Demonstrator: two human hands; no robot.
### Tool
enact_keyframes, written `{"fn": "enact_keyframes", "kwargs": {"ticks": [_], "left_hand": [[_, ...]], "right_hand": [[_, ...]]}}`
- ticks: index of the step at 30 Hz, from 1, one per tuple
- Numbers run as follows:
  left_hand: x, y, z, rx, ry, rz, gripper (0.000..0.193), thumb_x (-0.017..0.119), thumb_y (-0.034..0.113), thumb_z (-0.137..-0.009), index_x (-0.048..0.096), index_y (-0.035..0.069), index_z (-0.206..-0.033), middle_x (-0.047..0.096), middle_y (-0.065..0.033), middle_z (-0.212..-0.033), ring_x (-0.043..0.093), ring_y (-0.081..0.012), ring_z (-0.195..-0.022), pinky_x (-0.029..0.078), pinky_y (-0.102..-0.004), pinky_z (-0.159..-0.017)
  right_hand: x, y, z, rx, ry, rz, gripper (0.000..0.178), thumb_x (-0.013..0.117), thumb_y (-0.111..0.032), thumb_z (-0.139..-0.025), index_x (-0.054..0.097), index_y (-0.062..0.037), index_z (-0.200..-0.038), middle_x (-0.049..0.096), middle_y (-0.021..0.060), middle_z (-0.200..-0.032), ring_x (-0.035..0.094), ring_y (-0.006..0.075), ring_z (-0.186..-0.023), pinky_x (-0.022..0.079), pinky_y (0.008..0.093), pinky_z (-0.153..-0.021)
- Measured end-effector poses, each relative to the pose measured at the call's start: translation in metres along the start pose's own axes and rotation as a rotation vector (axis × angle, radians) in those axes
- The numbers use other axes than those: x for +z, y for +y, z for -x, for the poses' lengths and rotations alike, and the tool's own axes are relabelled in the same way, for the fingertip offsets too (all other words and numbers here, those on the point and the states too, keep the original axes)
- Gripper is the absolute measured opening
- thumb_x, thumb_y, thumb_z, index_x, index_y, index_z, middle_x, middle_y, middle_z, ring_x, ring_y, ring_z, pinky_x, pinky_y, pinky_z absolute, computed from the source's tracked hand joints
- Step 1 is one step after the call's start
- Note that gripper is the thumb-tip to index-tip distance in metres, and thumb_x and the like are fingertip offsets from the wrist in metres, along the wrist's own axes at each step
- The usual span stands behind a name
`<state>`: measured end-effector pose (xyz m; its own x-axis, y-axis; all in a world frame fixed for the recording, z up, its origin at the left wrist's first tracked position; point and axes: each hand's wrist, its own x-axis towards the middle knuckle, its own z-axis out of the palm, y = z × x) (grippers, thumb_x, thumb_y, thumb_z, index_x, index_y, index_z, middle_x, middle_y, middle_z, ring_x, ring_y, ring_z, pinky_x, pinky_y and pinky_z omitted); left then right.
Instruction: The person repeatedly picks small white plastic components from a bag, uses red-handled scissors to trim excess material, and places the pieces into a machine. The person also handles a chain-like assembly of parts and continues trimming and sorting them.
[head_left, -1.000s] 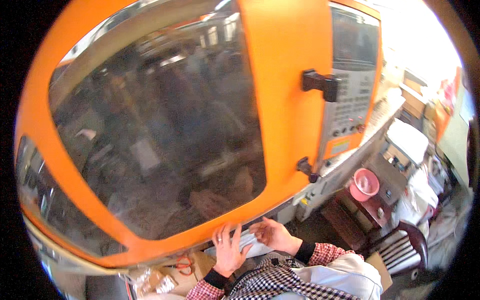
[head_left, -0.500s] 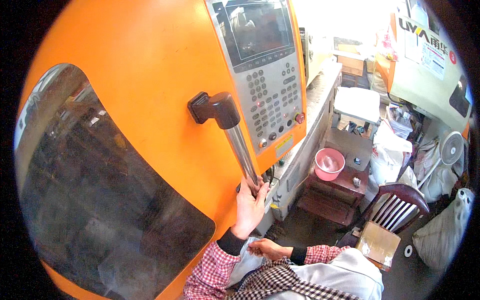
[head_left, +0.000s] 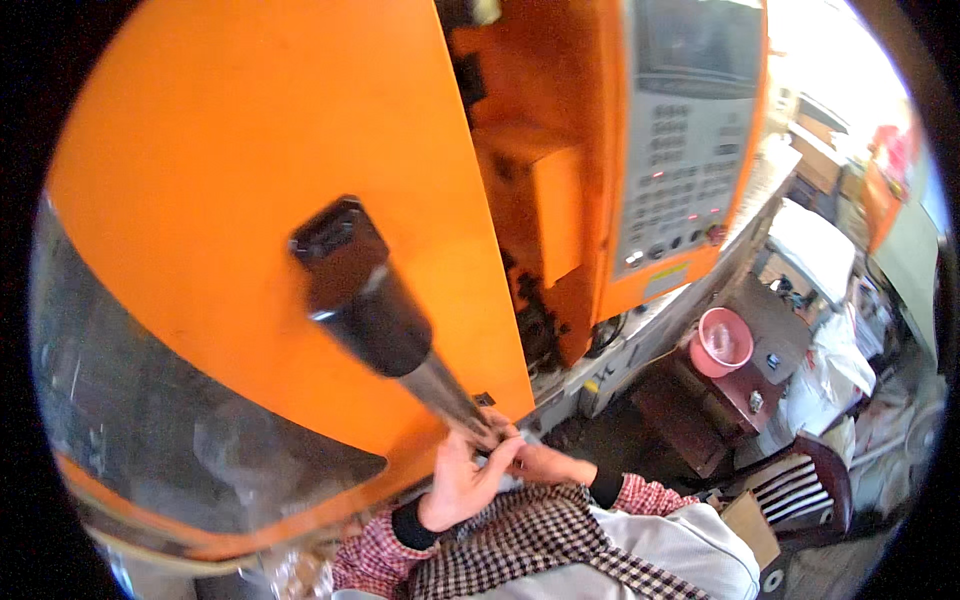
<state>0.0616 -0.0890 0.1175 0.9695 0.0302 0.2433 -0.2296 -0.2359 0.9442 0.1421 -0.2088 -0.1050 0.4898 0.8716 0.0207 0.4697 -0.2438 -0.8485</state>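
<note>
A large orange machine door with a dark window fills the left side. Its bar handle has a polished metal shaft and a thick black end mount. My left hand is closed around the lower part of the shaft. My right hand is just beside it, in front of my body; its fingertips are hidden behind the left hand, so I cannot see whether they hold anything. Between the door's edge and the control panel lies an opening into the machine's dark interior.
To the right, a pink basin sits on a low dark-red table. A wooden chair with a cardboard box on it stands near my right side. White sacks and a white-topped stool are farther back.
The door has slid left, away from the control panel, exposing the opening. My left hand has stayed on the handle, now closer to my body. My right hand has come up next to it.
</note>
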Motion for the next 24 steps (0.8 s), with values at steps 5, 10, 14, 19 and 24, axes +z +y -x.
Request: {"fn": "enact_keyframes", "kwargs": {"ticks": [5,10,14,19,24], "left_hand": [[-0.03,0.019,0.047,-0.008,0.225,-0.054,0.016,0.048,-0.009,-0.079,0.05,-0.002,-0.093,0.055,-0.0139,-0.097,0.056,-0.0219,-0.093,0.042,-0.0338,-0.085],[-0.03,0.009,0.094,0.008,0.836,-0.415,0.025,0.049,-0.004,-0.082,0.044,-0.003,-0.106,0.053,-0.014,-0.102,0.05,-0.0221,-0.098,0.037,-0.0328,-0.09],[-0.037,-0.001,0.107,-0.014,1.21,-0.503,0.04,0.054,0.003,-0.088,0.037,-0.004,-0.124,0.051,-0.0114,-0.111,0.048,-0.0181,-0.102,0.037,-0.0303,-0.091],[-0.065,-0.009,0.117,-0.03,1.504,-0.558,0.034,0.055,0.006,-0.089,0.044,-0.002,-0.121,0.055,-0.0103,-0.109,0.052,-0.0165,-0.097,0.04,-0.0284,-0.088],[-0.091,-0.009,0.132,-0.025,1.608,-0.632,0.031,0.055,0.003,-0.089,0.044,-0.001,-0.117,0.051,-0.0033,-0.096,0.047,-0.0095,-0.085,0.039,-0.0214,-0.077]], "right_hand": [[-0.033,-0.024,-0.023,-0.074,-0.121,0.21,0.026,0.053,-0.028,-0.086,0.059,-0.0052,-0.097,0.062,0.0187,-0.086,0.059,0.0373,-0.081,0.047,0.0455,-0.071],[-0.053,-0.029,-0.067,-0.117,-0.056,0.404,0.023,0.058,-0.024,-0.08,0.063,-0.0036,-0.09,0.063,0.0192,-0.084,0.059,0.038,-0.077,0.048,0.0455,-0.067],[-0.063,-0.001,-0.123,-0.225,0.193,0.423,0.015,0.06,-0.006,-0.073,0.062,-0.0013,-0.088,0.061,0.0177,-0.089,0.058,0.0375,-0.082,0.048,0.0426,-0.069],[-0.077,0.002,-0.188,-0.33,0.089,0.773,0.019,0.052,-0.003,-0.075,0.059,0.0003,-0.093,0.059,0.0188,-0.084,0.058,0.035,-0.079,0.047,0.043,-0.067],[-0.069,-0.009,-0.206,-0.364,-0.002,0.89,0.025,0.053,-0.001,-0.074,0.059,0.0007,-0.098,0.06,0.019,-0.089,0.059,0.0343,-0.084,0.048,0.044,-0.072]]}}
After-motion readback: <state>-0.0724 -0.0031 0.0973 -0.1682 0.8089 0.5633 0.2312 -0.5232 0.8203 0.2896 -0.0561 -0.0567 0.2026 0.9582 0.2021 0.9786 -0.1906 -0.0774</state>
